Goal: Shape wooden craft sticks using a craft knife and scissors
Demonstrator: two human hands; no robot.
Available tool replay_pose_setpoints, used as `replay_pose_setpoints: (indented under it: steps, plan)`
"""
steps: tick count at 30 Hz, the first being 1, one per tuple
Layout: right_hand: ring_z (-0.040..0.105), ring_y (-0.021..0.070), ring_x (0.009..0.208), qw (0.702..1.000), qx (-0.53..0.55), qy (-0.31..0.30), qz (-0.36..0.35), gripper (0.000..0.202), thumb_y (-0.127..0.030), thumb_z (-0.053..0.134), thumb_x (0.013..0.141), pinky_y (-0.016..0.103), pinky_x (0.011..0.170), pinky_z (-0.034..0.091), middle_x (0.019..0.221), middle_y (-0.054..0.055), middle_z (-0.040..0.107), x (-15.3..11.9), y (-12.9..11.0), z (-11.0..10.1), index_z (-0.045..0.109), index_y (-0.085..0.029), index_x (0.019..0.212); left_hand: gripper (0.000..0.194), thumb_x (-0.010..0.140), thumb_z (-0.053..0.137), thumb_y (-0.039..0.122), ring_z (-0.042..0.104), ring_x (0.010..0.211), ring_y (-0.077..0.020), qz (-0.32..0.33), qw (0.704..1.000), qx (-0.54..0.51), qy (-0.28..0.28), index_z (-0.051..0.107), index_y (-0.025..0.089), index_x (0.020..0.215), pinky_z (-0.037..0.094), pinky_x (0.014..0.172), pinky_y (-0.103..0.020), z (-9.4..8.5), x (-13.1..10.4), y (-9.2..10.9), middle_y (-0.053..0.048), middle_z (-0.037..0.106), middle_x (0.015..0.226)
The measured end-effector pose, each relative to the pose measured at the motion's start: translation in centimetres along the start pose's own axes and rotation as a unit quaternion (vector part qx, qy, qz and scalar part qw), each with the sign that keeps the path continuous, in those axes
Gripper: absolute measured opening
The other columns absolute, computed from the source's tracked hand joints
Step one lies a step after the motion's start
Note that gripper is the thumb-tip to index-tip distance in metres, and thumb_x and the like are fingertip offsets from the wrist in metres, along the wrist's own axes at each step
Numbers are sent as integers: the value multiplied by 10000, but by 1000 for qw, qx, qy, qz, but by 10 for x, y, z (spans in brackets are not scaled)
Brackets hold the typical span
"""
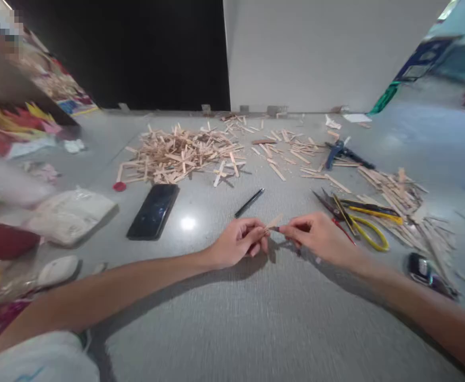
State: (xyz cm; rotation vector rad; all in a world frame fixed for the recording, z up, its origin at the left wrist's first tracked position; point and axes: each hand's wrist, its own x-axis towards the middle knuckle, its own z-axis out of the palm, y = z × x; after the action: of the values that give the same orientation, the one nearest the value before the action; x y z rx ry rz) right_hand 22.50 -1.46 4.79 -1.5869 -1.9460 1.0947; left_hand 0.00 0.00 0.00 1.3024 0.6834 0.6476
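Between the fingertips of both hands, just above the grey table (232, 329), a small wooden stick (274, 222) is pinched: the left hand (238, 241) is curled around its near end with thumb and forefinger closed on it, and the right hand (319, 239) is closed on something small and dark at the stick's other end, though what that is cannot be told. The stick is held tilted, its pale tip pointing up and away, clear of the table surface. Only this single piece is seen in hand, and nothing assembled or finished is visible close to the hands, so the work is judged to be at an early or repeating stage. Just beyond the right hand, yellow-handled cutters (369, 225) and a red-handled tool (330, 209) are laid on the table, with a loose spread of cut sticks (399, 193) beside them. A black pen (249, 202) is lying just ahead of the hands, and a dark phone (153, 211) further left. Farther back, a large heap of sticks (176, 154) is piled, which suggests that much material is left unworked. A blue-handled tool (335, 154) is seen near the far right scatter.
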Motion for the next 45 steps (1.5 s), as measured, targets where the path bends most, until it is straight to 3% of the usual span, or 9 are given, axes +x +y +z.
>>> replay_pose_setpoints:
  steps: [4, 9, 14, 19, 25, 30, 37, 42, 45]
  plan:
    - [405, 130, 432, 997, -26, 69, -35, 539, -563, 578, 969, 301, 475, 293, 456, -30, 458, -6, 3, 7, 549, -228, 547, 551, 975, 641, 714, 492, 507, -91, 0, 1000, 4, 5, 663, 170, 890, 374, 486, -207, 2, 1, -1, -10, 661, 692]
    - [427, 148, 492, 987, -82, 121, -73, 518, -530, 567, 1018, 306, 521, 318, 503, -16, 518, -9, 6, 7, 682, -204, 633, 515, 1000, 593, 657, 538, 517, -101, 1, 1000, 24, 14, 685, 152, 1045, 394, 479, -215, 4, 2, -1, -35, 703, 785]
    - [344, 147, 536, 973, -134, 139, -125, 490, -450, 565, 1051, 320, 565, 323, 532, -19, 510, -15, 5, 10, 708, -201, 655, 367, 1005, 599, 506, 487, 483, -87, 17, 996, 86, 26, 683, 158, 922, 383, 482, -207, 7, -1, -1, -11, 682, 713]
    - [266, 154, 566, 986, -84, 120, -75, 445, -412, 611, 1002, 331, 556, 271, 519, -41, 391, -18, 2, 18, 638, -212, 605, 380, 1022, 597, 430, 454, 468, -84, 28, 991, 120, 56, 652, 167, 754, 347, 493, -198, 10, -5, -3, 35, 571, 567]
    - [452, 146, 503, 997, -11, 63, -31, 385, -341, 536, 964, 308, 521, 296, 531, 1, 567, -20, 0, 25, 554, -229, 596, 395, 1011, 613, 477, 463, 458, -84, 37, 990, 117, 67, 649, 171, 765, 352, 485, -202, 9, -5, -5, 34, 582, 579]
    - [447, 129, 475, 999, 30, 32, -22, 397, -367, 485, 993, 273, 478, 314, 548, -13, 554, -22, -2, 31, 554, -232, 627, 431, 1005, 630, 553, 473, 468, -82, 39, 994, 82, 55, 638, 176, 797, 361, 474, -198, 9, -5, -4, 28, 599, 613]
    - [406, 136, 510, 994, 33, 90, -43, 377, -401, 493, 997, 284, 505, 302, 561, -33, 479, -21, 0, 41, 537, -237, 660, 554, 959, 641, 707, 460, 448, -72, 35, 999, 22, 18, 634, 172, 816, 349, 422, -193, 7, -2, -1, 19, 599, 651]
    - [423, 153, 577, 988, 14, 132, -77, 309, -372, 506, 974, 316, 605, 340, 618, -9, 545, -21, 3, 43, 595, -224, 719, 552, 952, 674, 696, 446, 452, -68, 36, 999, 5, 19, 638, 166, 804, 331, 423, -191, 8, -2, -1, 21, 590, 631]
    - [412, 146, 554, 989, 22, 123, -75, 334, -373, 508, 978, 308, 574, 334, 597, -16, 525, -20, 4, 42, 584, -226, 687, 525, 959, 681, 673, 414, 436, -59, 34, 999, 3, 21, 643, 166, 828, 310, 419, -190, 8, -2, -2, 31, 585, 625]
